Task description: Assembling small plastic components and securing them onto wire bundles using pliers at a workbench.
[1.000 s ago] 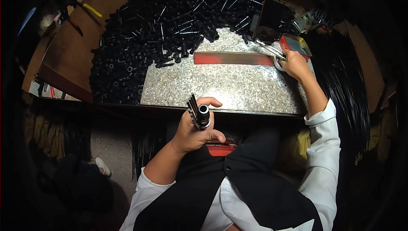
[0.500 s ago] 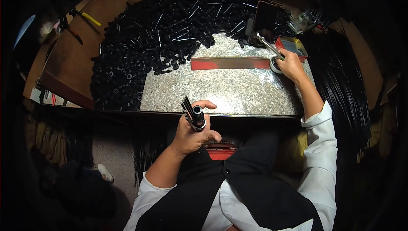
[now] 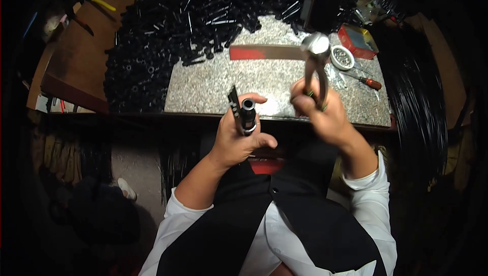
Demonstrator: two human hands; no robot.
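My left hand, in front of the bench edge, is closed around a black tube with thin black strips alongside, much like a folded umbrella frame. Its hollow round end points up, and my thumb and forefinger stand away from it. Over the front right of the bench, my right hand grips pincers by the handles, with their rounded metal head upward. The pincers are smeared by motion. Behind them a white bowl holds small shiny metal pieces.
A heap of black tubes and fittings covers the bench's back and left. A flat bar with a red end lies on the speckled slab. At right are a red box, an orange-handled screwdriver and long black rods.
My right hand has brought the pincers from beside the bowl toward me and to the left, uncovering the bowl and screwdriver. My left hand still holds the black tube. The whole view has shifted slightly.
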